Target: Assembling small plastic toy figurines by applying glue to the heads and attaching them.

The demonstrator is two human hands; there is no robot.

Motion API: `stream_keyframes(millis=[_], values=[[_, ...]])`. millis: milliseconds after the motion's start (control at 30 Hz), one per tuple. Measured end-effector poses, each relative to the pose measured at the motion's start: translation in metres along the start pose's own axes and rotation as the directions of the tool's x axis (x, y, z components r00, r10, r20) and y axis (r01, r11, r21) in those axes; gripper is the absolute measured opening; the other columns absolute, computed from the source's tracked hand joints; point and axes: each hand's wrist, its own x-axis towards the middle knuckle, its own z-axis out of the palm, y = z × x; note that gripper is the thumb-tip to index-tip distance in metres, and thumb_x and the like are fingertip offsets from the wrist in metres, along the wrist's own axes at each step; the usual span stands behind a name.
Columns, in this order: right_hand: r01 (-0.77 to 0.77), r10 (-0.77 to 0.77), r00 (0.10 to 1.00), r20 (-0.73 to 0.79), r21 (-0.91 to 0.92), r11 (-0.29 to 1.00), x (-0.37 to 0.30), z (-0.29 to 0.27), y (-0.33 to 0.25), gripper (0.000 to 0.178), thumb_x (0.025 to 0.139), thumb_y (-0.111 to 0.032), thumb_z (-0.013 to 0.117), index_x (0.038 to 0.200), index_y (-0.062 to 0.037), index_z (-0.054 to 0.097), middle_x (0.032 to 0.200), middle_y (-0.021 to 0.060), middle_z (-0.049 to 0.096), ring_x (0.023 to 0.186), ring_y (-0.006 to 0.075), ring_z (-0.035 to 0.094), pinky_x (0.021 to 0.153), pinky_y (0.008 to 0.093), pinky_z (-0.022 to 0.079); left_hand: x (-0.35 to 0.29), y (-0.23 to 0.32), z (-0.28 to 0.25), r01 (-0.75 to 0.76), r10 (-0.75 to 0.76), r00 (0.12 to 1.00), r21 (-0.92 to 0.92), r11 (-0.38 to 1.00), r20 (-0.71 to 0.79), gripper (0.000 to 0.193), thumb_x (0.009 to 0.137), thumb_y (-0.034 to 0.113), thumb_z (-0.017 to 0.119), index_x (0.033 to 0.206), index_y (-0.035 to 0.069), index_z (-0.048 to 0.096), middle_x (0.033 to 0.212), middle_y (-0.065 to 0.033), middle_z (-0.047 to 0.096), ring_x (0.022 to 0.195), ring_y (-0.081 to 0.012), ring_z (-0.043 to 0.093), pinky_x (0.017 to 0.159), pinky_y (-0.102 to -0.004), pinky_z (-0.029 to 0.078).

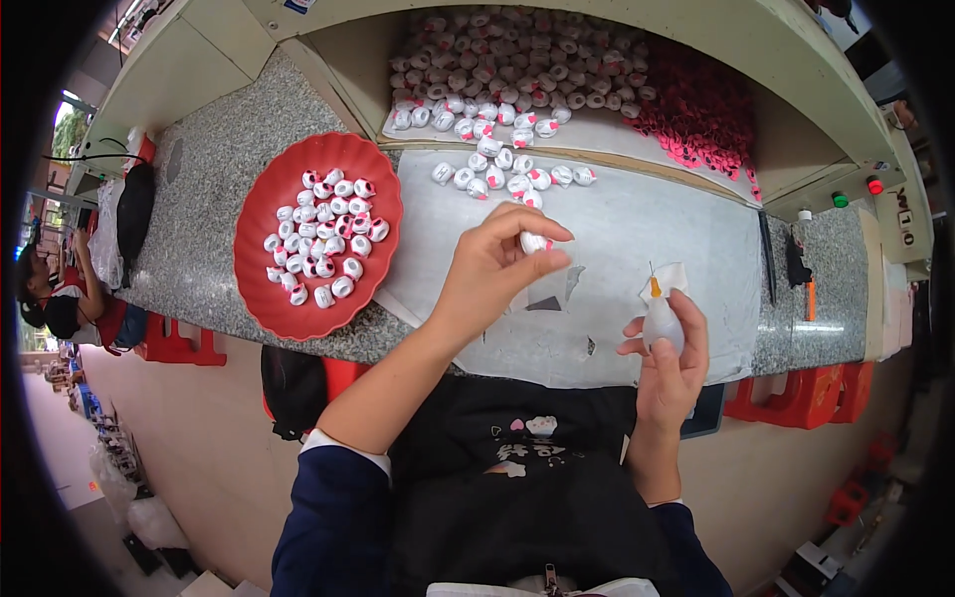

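Between the thumb and fingers of my left hand (494,264) is a small round white piece (535,242) with a pink mark, held above the paper-covered bench. My right hand (671,363) grips a translucent squeeze bottle (663,324), its orange needle tip (656,287) pointing up and away from me. The bottle and the white piece are apart. To the left, a red scalloped tray (256,284) bears many similar white pieces with pink and dark marks. Beyond my left hand, a loose group of white pieces (519,184) lies on the white paper (617,229).
A shelf opening at the back holds a large pile of white pieces (517,60) and a heap of pink parts (696,109). Green and red buttons (858,193) sit on the right panel. An orange-handled tool (811,298) lies at right. Another person (85,298) sits at far left.
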Motion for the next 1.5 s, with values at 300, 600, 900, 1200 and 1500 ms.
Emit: stream_keyframes(millis=[300, 600, 900, 1200, 1500], values=[[0.245, -0.245, 0.967, -0.063, -0.015, 0.969, -0.001, 0.014, -0.002, 0.029, 0.066, -0.010, 0.063, 0.084, -0.0070, 0.041, 0.088, 0.0053, 0.040, 0.077, 0.0122, 0.042, 0.072, 0.0224, 0.037, -0.065, 0.003, 0.019, 0.041, -0.223, 0.961, -0.713, 0.700, -0.163, 0.032, 0.077, 0.003, 0.051, 0.107, -0.003, 0.046, 0.101, -0.0110, 0.047, 0.087, -0.0189, 0.052, 0.074, -0.0312, 0.046], [0.590, -0.539, 0.808, 0.239, -0.310, 0.746, -0.015, 0.027, 0.002, 0.044, 0.056, -0.029, 0.074, 0.079, -0.0092, 0.042, 0.074, 0.0036, 0.044, 0.054, 0.0106, 0.042, 0.049, 0.0211, 0.038, -0.074, 0.002, 0.020, 0.017, -0.226, 0.954, -0.712, 0.702, -0.200, 0.036, 0.073, -0.004, 0.053, 0.107, -0.002, 0.042, 0.102, -0.0160, 0.049, 0.091, -0.0198, 0.052, 0.079, -0.0330, 0.044], [0.593, -0.526, 0.805, 0.274, -0.320, 0.739, -0.016, 0.028, 0.001, 0.043, 0.056, -0.026, 0.074, 0.079, -0.0092, 0.043, 0.074, 0.0037, 0.046, 0.054, 0.0109, 0.044, 0.049, 0.0209, 0.039, -0.074, 0.004, 0.020, 0.019, -0.205, 0.963, -0.719, 0.695, -0.173, 0.034, 0.072, -0.005, 0.052, 0.105, -0.003, 0.042, 0.103, -0.0170, 0.049, 0.094, -0.0200, 0.050, 0.082, -0.0322, 0.042], [0.602, -0.525, 0.797, 0.298, -0.328, 0.728, -0.015, 0.024, -0.001, 0.041, 0.056, -0.023, 0.075, 0.079, -0.0091, 0.043, 0.074, 0.0038, 0.045, 0.054, 0.0112, 0.045, 0.050, 0.0217, 0.039, -0.075, 0.003, 0.020, 0.025, -0.222, 0.959, -0.723, 0.690, -0.179, 0.035, 0.072, -0.005, 0.053, 0.105, -0.003, 0.042, 0.103, -0.0169, 0.049, 0.094, -0.0195, 0.051, 0.082, -0.0319, 0.042], [0.611, -0.532, 0.788, 0.310, -0.286, 0.738, -0.014, 0.026, 0.002, 0.041, 0.057, -0.021, 0.075, 0.080, -0.0089, 0.043, 0.076, 0.0041, 0.045, 0.056, 0.0116, 0.045, 0.051, 0.0222, 0.041, -0.074, 0.003, 0.021, 0.037, -0.216, 0.964, -0.721, 0.691, -0.157, 0.035, 0.071, -0.006, 0.053, 0.104, -0.004, 0.043, 0.102, -0.0164, 0.050, 0.095, -0.0196, 0.050, 0.082, -0.0311, 0.041]])
